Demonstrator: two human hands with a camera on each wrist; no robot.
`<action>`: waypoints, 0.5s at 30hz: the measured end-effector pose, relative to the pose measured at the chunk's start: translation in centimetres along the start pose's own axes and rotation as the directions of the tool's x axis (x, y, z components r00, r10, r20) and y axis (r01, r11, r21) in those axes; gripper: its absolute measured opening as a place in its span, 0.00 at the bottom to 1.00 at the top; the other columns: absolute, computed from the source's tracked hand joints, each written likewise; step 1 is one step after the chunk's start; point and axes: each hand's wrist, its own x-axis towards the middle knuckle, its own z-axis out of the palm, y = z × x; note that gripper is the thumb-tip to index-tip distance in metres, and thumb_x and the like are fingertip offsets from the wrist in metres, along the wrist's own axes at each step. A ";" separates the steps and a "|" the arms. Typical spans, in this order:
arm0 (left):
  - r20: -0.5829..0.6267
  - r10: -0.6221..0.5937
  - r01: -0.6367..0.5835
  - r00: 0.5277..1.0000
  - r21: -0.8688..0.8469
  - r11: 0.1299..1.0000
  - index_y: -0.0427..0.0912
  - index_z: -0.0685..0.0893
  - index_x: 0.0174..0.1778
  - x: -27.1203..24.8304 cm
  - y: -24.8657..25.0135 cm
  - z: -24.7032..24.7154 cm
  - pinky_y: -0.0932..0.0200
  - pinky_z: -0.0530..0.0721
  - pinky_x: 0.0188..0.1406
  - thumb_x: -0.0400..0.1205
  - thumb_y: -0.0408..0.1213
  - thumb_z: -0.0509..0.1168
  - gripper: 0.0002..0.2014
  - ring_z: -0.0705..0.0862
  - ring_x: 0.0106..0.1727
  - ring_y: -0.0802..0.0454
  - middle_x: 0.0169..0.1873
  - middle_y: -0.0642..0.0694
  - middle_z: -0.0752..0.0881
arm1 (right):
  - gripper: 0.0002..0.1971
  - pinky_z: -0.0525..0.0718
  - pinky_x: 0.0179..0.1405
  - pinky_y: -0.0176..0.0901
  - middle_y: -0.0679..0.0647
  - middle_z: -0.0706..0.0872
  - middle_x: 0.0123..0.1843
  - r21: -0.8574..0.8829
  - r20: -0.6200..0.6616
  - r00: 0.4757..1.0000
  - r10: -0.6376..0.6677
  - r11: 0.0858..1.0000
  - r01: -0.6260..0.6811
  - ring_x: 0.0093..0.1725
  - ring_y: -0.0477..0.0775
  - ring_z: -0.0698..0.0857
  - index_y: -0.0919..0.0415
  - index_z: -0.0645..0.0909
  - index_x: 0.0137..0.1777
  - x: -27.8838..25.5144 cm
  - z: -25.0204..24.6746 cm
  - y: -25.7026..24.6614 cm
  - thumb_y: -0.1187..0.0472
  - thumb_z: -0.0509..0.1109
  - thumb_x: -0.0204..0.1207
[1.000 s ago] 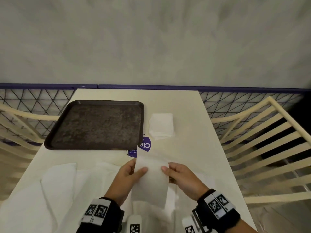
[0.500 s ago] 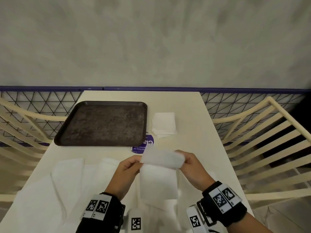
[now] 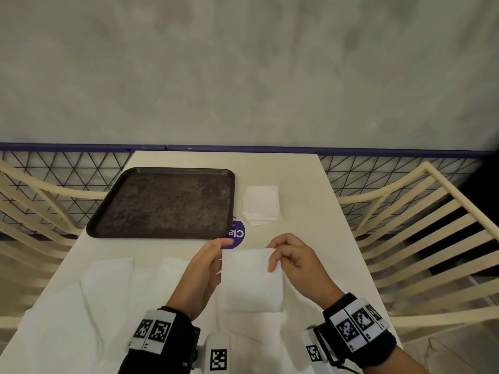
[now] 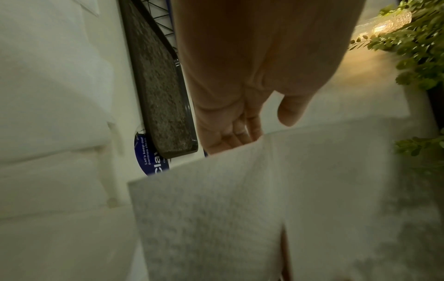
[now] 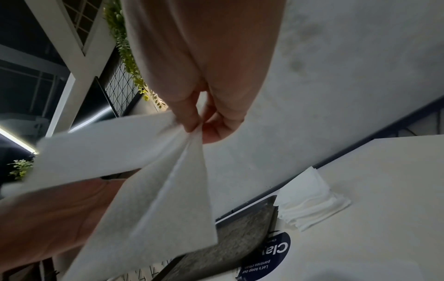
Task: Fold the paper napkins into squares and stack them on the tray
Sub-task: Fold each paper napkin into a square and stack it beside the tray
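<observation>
A white paper napkin (image 3: 251, 279), folded to a near square, hangs above the table's near end between my hands. My right hand (image 3: 272, 259) pinches its top right corner between thumb and forefinger, plainly seen in the right wrist view (image 5: 197, 129), where the layers of the napkin (image 5: 144, 190) fan out. My left hand (image 3: 218, 255) lies along the left edge. In the left wrist view its straight fingers (image 4: 230, 136) pass behind the napkin (image 4: 240, 209), thumb clear of the paper. The dark tray (image 3: 162, 170) lies bare at the far left. Folded napkins sit in a stack (image 3: 260, 205) right of it.
Several unfolded napkins (image 3: 108, 292) are spread over the near left of the cream table (image 3: 310, 238). A blue round sticker (image 3: 236, 234) sits by the tray's near right corner. Cream slatted chairs (image 3: 418, 225) flank the table, and a mesh railing (image 3: 378, 168) runs behind it.
The hanging strip of napkin was folded down onto itself into a near square. Both hands moved a little farther from me, and the left hand's pinch loosened to straight fingers.
</observation>
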 end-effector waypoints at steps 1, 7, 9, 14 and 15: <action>0.001 -0.001 0.001 1.000 0.004 1.000 0.42 0.82 0.55 0.0 0.1 0.0 0.51 0.82 0.58 0.85 0.43 0.54 0.14 0.88 0.51 0.51 0.48 0.47 0.90 | 0.36 0.74 0.47 0.29 0.45 0.80 0.47 -0.015 -0.003 1.000 -0.008 1.000 0.008 0.49 0.40 0.80 0.37 0.82 0.23 0.0 0.0 -0.1 0.84 0.57 0.69; -0.058 0.070 -0.063 0.996 0.107 0.992 0.42 0.82 0.52 0.1 0.3 -0.1 0.47 0.85 0.53 0.79 0.31 0.65 0.07 0.89 0.44 0.49 0.45 0.43 0.90 | 0.35 0.73 0.50 0.27 0.43 0.80 0.47 -0.052 0.018 1.000 -0.005 0.999 0.006 0.47 0.39 0.79 0.38 0.82 0.22 -0.2 -0.1 -0.3 0.84 0.58 0.68; -0.054 0.085 -0.079 0.995 0.114 0.990 0.42 0.83 0.51 0.0 0.2 -0.1 0.48 0.86 0.50 0.79 0.30 0.66 0.07 0.89 0.45 0.48 0.45 0.43 0.90 | 0.34 0.74 0.50 0.29 0.44 0.80 0.47 -0.031 0.026 1.000 0.002 1.000 -0.001 0.48 0.41 0.80 0.39 0.82 0.24 -0.2 -0.2 -0.2 0.84 0.58 0.69; -0.045 0.148 -0.143 0.988 0.105 0.984 0.41 0.83 0.50 -0.1 0.2 -0.3 0.59 0.88 0.40 0.78 0.28 0.66 0.07 0.89 0.42 0.52 0.43 0.45 0.91 | 0.15 0.79 0.52 0.33 0.51 0.84 0.50 0.235 0.046 0.996 0.076 0.968 -0.084 0.50 0.44 0.83 0.52 0.82 0.46 -0.1 -0.7 -0.9 0.74 0.64 0.73; -0.044 0.161 -0.156 0.986 0.103 0.982 0.41 0.83 0.50 -0.1 0.2 -0.3 0.58 0.88 0.41 0.78 0.28 0.66 0.08 0.89 0.42 0.52 0.43 0.45 0.91 | 0.13 0.79 0.54 0.35 0.52 0.86 0.52 0.341 0.081 0.990 0.118 0.930 -0.139 0.52 0.44 0.83 0.57 0.80 0.52 0.0 -1.0 -0.8 0.71 0.66 0.70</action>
